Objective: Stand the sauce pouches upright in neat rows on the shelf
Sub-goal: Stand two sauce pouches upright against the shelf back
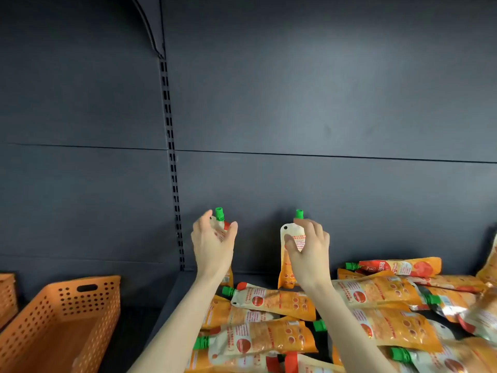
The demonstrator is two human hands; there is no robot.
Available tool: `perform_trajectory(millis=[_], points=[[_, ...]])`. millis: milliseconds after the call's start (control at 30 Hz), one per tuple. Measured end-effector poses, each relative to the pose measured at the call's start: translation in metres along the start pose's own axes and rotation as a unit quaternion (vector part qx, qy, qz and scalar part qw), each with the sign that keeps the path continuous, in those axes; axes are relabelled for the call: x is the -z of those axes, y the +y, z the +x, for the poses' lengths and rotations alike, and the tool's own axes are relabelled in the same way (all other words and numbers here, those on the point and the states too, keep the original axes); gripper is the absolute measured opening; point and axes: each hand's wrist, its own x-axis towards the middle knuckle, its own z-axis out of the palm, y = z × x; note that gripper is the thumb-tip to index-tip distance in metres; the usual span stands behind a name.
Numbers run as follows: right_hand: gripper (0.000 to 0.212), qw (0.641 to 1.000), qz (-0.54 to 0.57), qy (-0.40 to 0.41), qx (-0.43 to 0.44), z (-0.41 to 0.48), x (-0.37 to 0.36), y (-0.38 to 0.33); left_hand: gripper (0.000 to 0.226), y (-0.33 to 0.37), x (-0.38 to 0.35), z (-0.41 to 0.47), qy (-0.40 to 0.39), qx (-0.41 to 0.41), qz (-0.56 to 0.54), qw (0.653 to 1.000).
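Two orange-and-white sauce pouches with green caps stand upright at the back of the dark shelf (258,277). My left hand (212,247) grips the top of the left pouch (220,222) just below its cap. My right hand (309,250) pinches the upper part of the right pouch (286,265), whose base touches the shelf. Most of the left pouch is hidden behind my hand. In front lies a heap of several more pouches (269,300) flat and crisscrossed, caps pointing mostly left.
An orange perforated plastic basket (57,319) sits on the lower shelf section at left, with part of another basket (6,294) at the far left edge. A slotted upright post (172,168) divides the dark back panel. More pouches (398,266) pile up at the right.
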Motion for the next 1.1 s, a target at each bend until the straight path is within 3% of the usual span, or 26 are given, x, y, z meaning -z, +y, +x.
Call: perform_trajectory(millis=[100,333,467,733,933,1100], points=[[0.046,0.998,0.008,0.07,-0.006,0.012,-0.016,0.003,0.06,-0.005,-0.011,0.017,0.003,-0.005,0.012,1.0],[0.076,0.992,-0.005,0.113,-0.058,0.025,-0.044,0.003,0.052,-0.019,-0.035,0.022,0.036,-0.051,0.004,0.998],[0.068,0.99,0.021,0.119,-0.076,0.025,-0.047,0.01,0.048,-0.022,-0.03,0.017,0.029,-0.076,-0.014,0.997],[0.052,0.974,0.219,0.055,-0.038,0.012,-0.034,0.015,0.039,-0.03,-0.013,0.019,-0.026,-0.091,-0.109,0.989],[0.033,0.951,0.305,0.046,-0.034,0.014,-0.018,0.013,0.028,-0.028,-0.009,0.027,-0.089,-0.059,-0.169,0.98],[0.022,0.94,0.335,-0.025,-0.067,0.028,-0.018,0.015,0.028,-0.026,-0.008,0.038,-0.159,-0.019,-0.199,0.967]])
